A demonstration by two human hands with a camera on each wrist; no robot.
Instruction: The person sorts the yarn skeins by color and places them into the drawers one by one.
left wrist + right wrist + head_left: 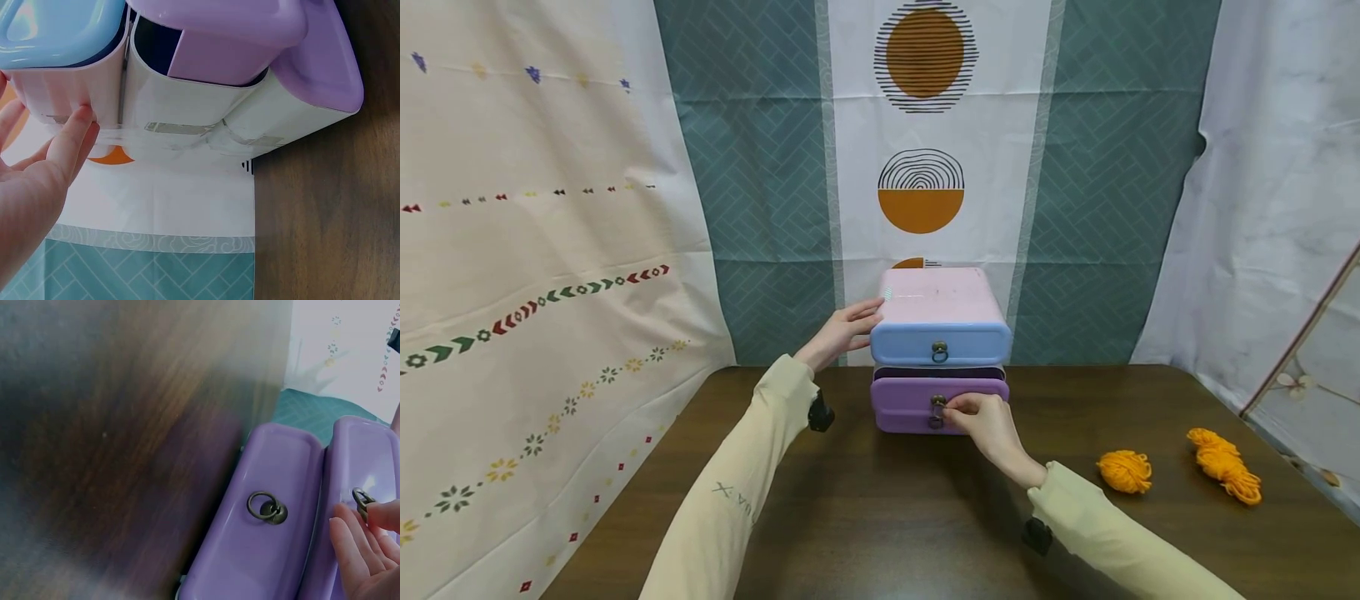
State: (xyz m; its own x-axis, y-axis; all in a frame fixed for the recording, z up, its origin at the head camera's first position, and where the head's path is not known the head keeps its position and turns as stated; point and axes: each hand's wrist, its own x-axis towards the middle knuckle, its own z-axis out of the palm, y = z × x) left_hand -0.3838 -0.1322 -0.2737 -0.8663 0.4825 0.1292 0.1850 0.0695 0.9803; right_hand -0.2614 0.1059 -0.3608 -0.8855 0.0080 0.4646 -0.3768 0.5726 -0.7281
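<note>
A stacked drawer box with a pink top [936,292] stands at the back of the table. Its top drawer is blue [898,343], closed, with a brass ring pull [939,354]. Below it, the middle purple drawer [898,390] is pulled partly out, showing a dark gap above its front. The bottom purple drawer [250,562] sits pushed in, its ring pull [267,507] hanging free. My right hand [988,423] pinches the middle drawer's ring pull [360,497] between thumb and fingers. My left hand [847,327] touches the pink side wall [69,94] with extended fingers.
Two bundles of orange yarn lie at the table's right: a round ball [1124,472] and a longer twisted skein [1225,467]. A patterned curtain [917,183] hangs behind the box. Cloth [550,333] lines the left side of the brown table [865,517].
</note>
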